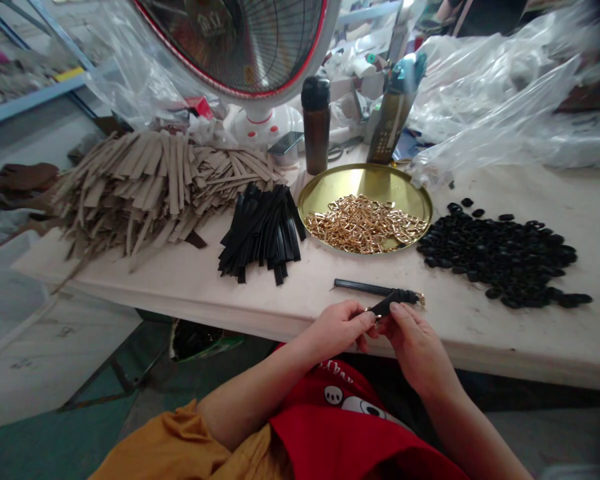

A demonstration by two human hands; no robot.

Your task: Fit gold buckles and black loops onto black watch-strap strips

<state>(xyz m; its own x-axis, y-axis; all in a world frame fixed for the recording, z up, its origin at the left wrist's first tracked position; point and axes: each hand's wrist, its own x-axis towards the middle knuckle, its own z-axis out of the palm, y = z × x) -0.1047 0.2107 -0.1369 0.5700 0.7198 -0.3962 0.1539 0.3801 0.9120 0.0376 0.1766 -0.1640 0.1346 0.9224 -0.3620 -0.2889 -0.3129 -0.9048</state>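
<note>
Both of my hands hold a short black strap (pixel 385 304) just above the front edge of the table. My left hand (pixel 344 325) pinches its left end, where a small bit of gold metal shows between the fingers. At the other end, the thumb and fingers of my right hand (pixel 419 343) are closed on it. Right behind lies a finished-looking black strap (pixel 363 287) with a gold buckle (pixel 420 300) at its right end. Farther back, a round gold tray (pixel 325 183) carries a heap of small gold buckles (pixel 363 223).
Left of the tray are a pile of black strips (pixel 263 233) and a large heap of grey-beige strips (pixel 140 180). Small black loops (pixel 500 257) spread to the right. A fan (pixel 250 40), a dark bottle (pixel 315 127) and clear plastic bags (pixel 500 93) stand behind.
</note>
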